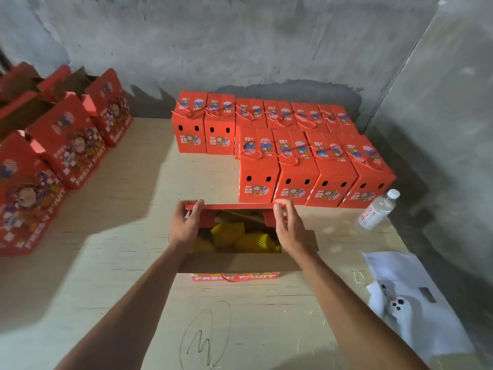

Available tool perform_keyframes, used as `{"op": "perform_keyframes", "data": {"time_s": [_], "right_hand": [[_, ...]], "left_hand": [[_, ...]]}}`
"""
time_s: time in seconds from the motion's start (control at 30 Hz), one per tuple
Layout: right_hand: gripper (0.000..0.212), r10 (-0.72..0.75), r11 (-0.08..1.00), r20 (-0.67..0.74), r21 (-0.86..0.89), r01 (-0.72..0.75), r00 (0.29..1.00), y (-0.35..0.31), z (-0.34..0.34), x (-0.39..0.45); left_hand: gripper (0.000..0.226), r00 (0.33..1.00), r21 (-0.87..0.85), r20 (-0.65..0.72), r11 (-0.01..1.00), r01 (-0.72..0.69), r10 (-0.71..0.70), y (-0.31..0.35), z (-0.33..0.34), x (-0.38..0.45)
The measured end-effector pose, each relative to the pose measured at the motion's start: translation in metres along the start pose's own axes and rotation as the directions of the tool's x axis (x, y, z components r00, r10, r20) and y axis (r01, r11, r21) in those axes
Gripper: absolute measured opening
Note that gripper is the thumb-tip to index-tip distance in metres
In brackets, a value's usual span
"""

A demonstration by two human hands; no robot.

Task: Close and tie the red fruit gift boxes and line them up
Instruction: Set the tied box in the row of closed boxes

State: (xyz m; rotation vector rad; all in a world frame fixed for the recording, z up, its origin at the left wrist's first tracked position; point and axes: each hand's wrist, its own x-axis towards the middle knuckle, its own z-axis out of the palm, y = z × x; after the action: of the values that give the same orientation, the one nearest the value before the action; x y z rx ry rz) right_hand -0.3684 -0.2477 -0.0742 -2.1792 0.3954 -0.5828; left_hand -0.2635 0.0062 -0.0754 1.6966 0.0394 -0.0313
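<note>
A pencilled scribble [206, 340] is seen on the tabletop [128, 209] near its front edge, between the two forearms. Just beyond it, the open box [234, 261] is stood at the middle of the tabletop, its near flap folded outward so that the inside is left clear. The left hand [186, 222] is curled over the left end of the far flap [234, 207], thumb under and fingers on top; the right hand [289, 225] pinches the right end of the same flap likewise. Both ends are held, presumably so that the flap can be folded down level rather than twisted. Yellow-netted fruit [237, 236] is visible inside, so closing is judged not yet done, and the red cord [234, 279] hanging at the near face is untied.

Behind the flap, tied boxes [301, 166] are lined up in two rows toward the far right corner, touching side to side. Along the left edge, untied boxes [66, 145] are stood with lids up, apparently awaiting the same treatment. A water bottle [377, 210] lies near the right edge, and a white bag [405, 303] is laid at the front right corner.
</note>
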Motion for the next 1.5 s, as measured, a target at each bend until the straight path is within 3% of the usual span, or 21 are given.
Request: {"op": "perform_keyframes", "data": {"time_s": [0.07,0.17,0.3,0.37,0.53,0.7,0.97,1.13,1.23,1.37,1.5], "right_hand": [[0.033,0.02,0.999,0.001,-0.04,-0.02,1.0,0.004,0.0,-0.005],[0.04,-0.027,0.987,0.145,-0.156,0.05,0.989,0.019,0.002,-0.011],[0.065,-0.035,0.97,0.239,-0.227,0.091,0.97,0.027,0.006,-0.007],[0.075,-0.033,0.963,0.272,-0.248,0.103,0.962,0.028,0.007,-0.007],[0.087,0.026,0.982,0.384,-0.181,0.048,0.923,0.028,0.005,-0.003],[0.083,0.072,0.995,0.492,-0.095,-0.029,0.867,0.03,0.0,0.004],[0.081,-0.006,0.944,0.307,-0.314,0.107,0.952,0.025,-0.003,0.006],[0.078,-0.051,0.931,0.297,-0.331,0.152,0.954,0.023,-0.003,0.005],[0.079,-0.042,0.918,0.366,-0.353,0.18,0.93,0.02,-0.012,0.013],[0.081,0.025,0.805,0.498,-0.524,0.277,0.867,0.008,-0.029,0.037],[0.068,0.101,0.722,0.468,-0.642,0.259,0.878,-0.007,-0.041,0.05]], "left_hand": [[0.027,0.999,0.005,0.006,0.999,-0.037,0.037,-0.006,-0.004,-0.001],[0.019,0.987,0.047,0.126,0.994,-0.102,0.095,-0.02,-0.006,-0.008],[0.057,0.954,0.355,0.27,0.907,-0.227,0.133,-0.031,-0.011,-0.009],[0.074,0.938,0.41,0.309,0.868,-0.28,0.157,-0.031,-0.013,-0.009],[0.092,0.907,0.597,0.395,0.71,-0.374,0.146,-0.028,-0.012,-0.008],[0.094,0.9,0.734,0.437,0.576,-0.36,0.006,-0.014,-0.005,0.003],[0.085,0.899,0.811,0.437,0.416,-0.41,0.035,-0.008,0.007,-0.002],[0.082,0.894,0.84,0.446,0.33,-0.431,0.031,-0.01,0.01,-0.006],[0.082,0.887,0.854,0.461,0.263,-0.449,0.02,-0.009,0.01,-0.007],[0.082,0.889,0.868,0.457,0.212,-0.449,0.013,-0.01,0.009,-0.008],[0.082,0.894,0.878,0.447,0.193,-0.438,-0.006,-0.012,0.011,-0.008]]}}
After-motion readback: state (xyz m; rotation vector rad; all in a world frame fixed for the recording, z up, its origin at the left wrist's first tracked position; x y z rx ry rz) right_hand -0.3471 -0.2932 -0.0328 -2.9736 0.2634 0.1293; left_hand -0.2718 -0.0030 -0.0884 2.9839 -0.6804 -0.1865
